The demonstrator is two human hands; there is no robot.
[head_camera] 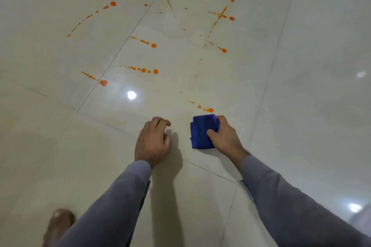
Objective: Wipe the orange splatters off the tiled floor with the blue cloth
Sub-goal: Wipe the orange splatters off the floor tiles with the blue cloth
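Right hand [225, 138] gripping folded blue cloth [202, 132], thumb pinching top, just near of nearest orange splatters [208, 109]. Left hand [153, 140] loosely curled, empty. Risk: smearing wet drops across glossy tiled floor [301, 86].

Glossy cream tiled floor [301, 66] carries scattered orange splatters [153, 45], a folded blue cloth [201, 132], and a bare foot [58, 224] near the left sleeve.
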